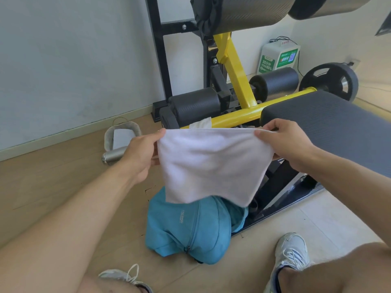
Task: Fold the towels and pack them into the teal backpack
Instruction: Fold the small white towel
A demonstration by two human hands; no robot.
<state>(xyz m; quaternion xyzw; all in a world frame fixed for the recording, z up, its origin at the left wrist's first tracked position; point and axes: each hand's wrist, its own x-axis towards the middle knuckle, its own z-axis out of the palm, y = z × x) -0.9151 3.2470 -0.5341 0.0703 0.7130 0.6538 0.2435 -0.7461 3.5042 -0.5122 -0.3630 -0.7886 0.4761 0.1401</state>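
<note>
Two hands hold one white towel (211, 166) stretched in the air. Left hand (139, 155) pinches its upper left corner; right hand (285, 142) pinches the upper right corner. Directly below the hanging cloth, the teal backpack (186, 227) lies on the floor (53, 187).

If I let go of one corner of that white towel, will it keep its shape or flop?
Likely flop: the white towel sags between the left hand and right hand. It looks light, held by pinches alone. Probably not slippery, given its nappy surface.
</note>
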